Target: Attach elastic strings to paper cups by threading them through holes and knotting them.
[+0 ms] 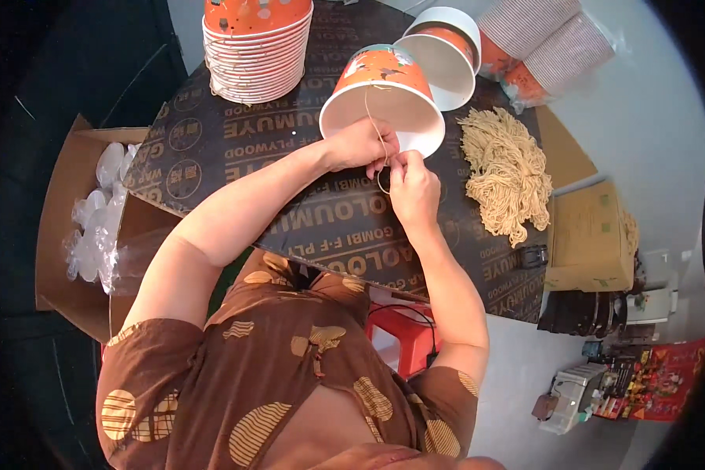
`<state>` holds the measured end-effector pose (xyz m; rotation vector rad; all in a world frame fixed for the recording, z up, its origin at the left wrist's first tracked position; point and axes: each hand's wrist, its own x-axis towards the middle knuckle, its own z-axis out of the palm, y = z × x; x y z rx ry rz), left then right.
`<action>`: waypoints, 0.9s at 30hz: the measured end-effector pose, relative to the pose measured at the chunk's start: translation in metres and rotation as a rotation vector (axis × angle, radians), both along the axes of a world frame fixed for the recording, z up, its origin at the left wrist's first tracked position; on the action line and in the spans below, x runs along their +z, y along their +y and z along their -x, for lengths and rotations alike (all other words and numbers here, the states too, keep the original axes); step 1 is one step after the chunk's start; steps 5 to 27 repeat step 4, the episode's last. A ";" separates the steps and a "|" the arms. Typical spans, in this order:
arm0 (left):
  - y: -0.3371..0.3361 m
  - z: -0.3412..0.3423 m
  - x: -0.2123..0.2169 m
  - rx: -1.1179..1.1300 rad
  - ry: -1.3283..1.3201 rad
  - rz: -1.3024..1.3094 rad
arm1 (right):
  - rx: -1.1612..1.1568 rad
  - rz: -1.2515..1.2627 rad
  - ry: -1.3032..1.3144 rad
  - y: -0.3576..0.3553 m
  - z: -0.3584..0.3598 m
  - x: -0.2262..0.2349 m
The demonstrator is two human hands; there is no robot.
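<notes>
An orange printed paper bucket [385, 66] lies tipped on the table, its white mouth towards me. A thin tan cord [370, 102] runs from the bucket's upper rim down across the mouth to my hands. My left hand [362, 146] is closed, pinching the cord in front of the opening. Close beside it, my right hand [415, 186] is closed too, with the cord between thumb and fingers. A small curve of cord hangs between the hands; the fingertips partly hide it. Right of the bucket lies a heap of tan cords [509, 172].
A tall stack of orange buckets [254, 66] stands at the back left of the dark plywood table [290, 223]. Two more buckets [445, 69] lie behind, near wrapped bucket stacks [560, 55]. Cardboard boxes flank the table: one with clear plastic lids [102, 211] left, a closed carton [591, 235] right.
</notes>
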<state>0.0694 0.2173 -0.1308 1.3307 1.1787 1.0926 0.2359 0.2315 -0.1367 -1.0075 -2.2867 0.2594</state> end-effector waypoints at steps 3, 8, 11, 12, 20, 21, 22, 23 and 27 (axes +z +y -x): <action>0.001 0.001 -0.002 -0.007 -0.065 0.019 | 0.008 -0.056 0.018 0.000 0.002 0.000; 0.001 0.001 -0.003 -0.006 -0.065 0.018 | 0.010 -0.059 0.029 0.000 0.003 -0.001; 0.001 0.001 -0.003 -0.006 -0.065 0.018 | 0.010 -0.059 0.029 0.000 0.003 -0.001; 0.001 0.001 -0.003 -0.006 -0.065 0.018 | 0.010 -0.059 0.029 0.000 0.003 -0.001; 0.001 0.001 -0.003 -0.006 -0.065 0.018 | 0.010 -0.059 0.029 0.000 0.003 -0.001; 0.001 0.001 -0.003 -0.006 -0.065 0.018 | 0.010 -0.059 0.029 0.000 0.003 -0.001; 0.001 0.001 -0.003 -0.006 -0.065 0.018 | 0.010 -0.059 0.029 0.000 0.003 -0.001; 0.001 0.001 -0.003 -0.006 -0.065 0.018 | 0.010 -0.059 0.029 0.000 0.003 -0.001; 0.001 0.001 -0.003 -0.006 -0.065 0.018 | 0.010 -0.059 0.029 0.000 0.003 -0.001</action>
